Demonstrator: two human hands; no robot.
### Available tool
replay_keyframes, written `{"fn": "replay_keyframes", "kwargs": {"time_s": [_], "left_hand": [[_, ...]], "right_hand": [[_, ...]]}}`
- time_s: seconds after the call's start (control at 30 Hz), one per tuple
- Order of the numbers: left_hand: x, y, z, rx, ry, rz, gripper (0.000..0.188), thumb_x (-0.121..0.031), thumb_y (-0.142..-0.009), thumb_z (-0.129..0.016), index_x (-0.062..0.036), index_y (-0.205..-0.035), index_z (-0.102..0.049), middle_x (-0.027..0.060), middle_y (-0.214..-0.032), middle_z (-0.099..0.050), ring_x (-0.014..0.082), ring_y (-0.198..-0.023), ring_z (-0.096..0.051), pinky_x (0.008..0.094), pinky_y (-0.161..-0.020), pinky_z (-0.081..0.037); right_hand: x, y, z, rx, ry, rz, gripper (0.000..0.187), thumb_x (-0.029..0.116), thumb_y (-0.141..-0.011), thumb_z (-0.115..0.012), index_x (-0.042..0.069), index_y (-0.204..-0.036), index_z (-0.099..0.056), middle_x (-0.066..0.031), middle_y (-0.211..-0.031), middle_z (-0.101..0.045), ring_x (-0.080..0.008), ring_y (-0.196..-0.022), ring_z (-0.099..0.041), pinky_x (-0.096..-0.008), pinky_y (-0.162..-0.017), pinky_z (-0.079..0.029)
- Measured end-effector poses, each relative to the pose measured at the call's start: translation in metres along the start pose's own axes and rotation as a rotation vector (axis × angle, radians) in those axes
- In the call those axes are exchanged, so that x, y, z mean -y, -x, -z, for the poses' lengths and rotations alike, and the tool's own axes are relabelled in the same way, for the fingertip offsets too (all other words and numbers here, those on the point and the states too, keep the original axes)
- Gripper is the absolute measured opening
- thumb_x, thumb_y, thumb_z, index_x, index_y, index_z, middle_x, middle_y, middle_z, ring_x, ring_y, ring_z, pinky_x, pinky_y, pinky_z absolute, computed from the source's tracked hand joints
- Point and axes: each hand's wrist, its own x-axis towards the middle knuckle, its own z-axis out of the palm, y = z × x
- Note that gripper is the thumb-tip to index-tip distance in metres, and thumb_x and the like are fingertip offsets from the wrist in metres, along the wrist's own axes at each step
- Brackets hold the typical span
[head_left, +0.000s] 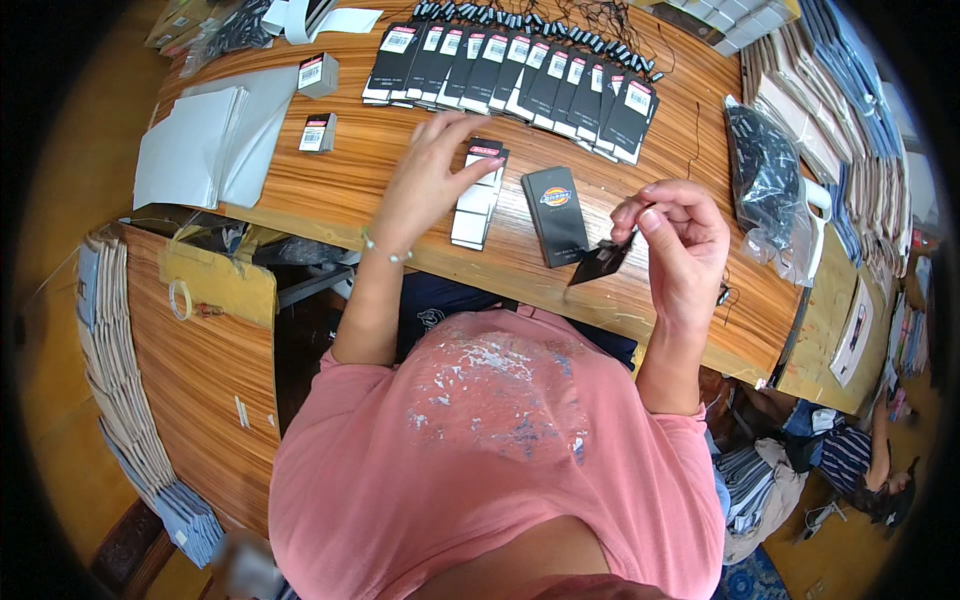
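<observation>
My left hand [428, 178] is open over a narrow pile of black tags with white label faces [472, 215]. Its thumb reaches across the pile's top and its index finger is apart from the thumb. Whether the thumb touches the pile I cannot tell. In my right hand [685, 240], thumb and fingers pinch a black hang tag [598, 262], which hangs tilted near the table's front edge. Between the hands lies a dark grey hang tag or stack of them [555, 215] with a coloured emblem.
Along the back, overlapping black hang tags with white stickers [545, 80] lie in a row, their black strings [520, 20] beyond. Two small label stacks [318, 75] and white sheets [195, 145] are at left. A plastic bag of black pieces [762, 165] and folded garments [800, 90] stand right.
</observation>
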Motion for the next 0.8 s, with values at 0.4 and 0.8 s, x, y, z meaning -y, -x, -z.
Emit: {"fn": "replay_keyframes", "kwargs": {"time_s": [0.4,0.8], "left_hand": [[-0.015,0.006,0.005,0.033,0.616,0.294,0.028,0.002,-0.075,-0.065,0.0009,-0.101,-0.056,0.0056,-0.086,-0.063,0.0074,-0.077,-0.058,0.0181,-0.069,-0.046],[-0.101,0.0,0.004,-0.091,0.418,-0.109,0.019,0.002,-0.072,-0.068,0.0015,-0.09,-0.063,0.0061,-0.083,-0.065,0.0108,-0.073,-0.062,0.0218,-0.065,-0.05]], "right_hand": [[-0.002,0.0,-0.008,0.031,0.178,-0.062,0.014,-0.007,-0.078,-0.06,-0.003,-0.09,-0.054,-0.0077,-0.083,-0.06,-0.0092,-0.073,-0.058,-0.0198,-0.065,-0.046],[0.008,-0.003,-0.027,-0.095,0.417,0.112,0.015,-0.004,-0.077,-0.059,0.0,-0.088,-0.05,-0.0011,-0.079,-0.054,-0.004,-0.069,-0.05,-0.017,-0.059,-0.038]]}}
